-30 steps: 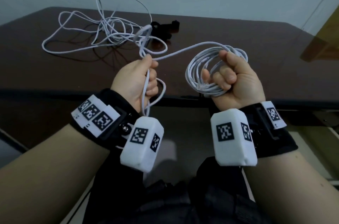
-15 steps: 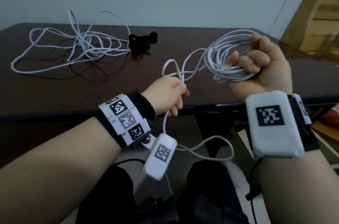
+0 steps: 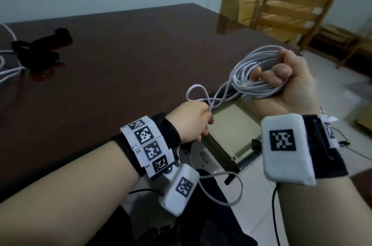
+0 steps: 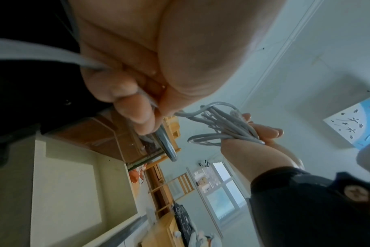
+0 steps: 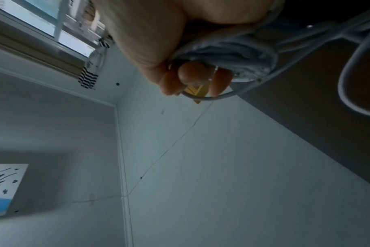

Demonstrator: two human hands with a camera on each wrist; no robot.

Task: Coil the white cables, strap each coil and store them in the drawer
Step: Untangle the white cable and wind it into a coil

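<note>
The last bit of one white cable is being wound up.

The dark table (image 3: pixel 112 60) fills the left and middle of the head view; at its far left edge the other white cable (image 3: pixel 6 64) lies beside black straps (image 3: pixel 40 50). An open drawer (image 3: pixel 231 132) is seen low in the middle. At the right, the coil (image 3: pixel 255 76) is clamped in the curled fingers of the right hand (image 3: pixel 289 84). The loose tail (image 3: pixel 203 96) is pinched in the left hand (image 3: pixel 191 120), fingers closed together. Next, the tail probably needs looping onto the coil, then a strap must be fetched.
</note>
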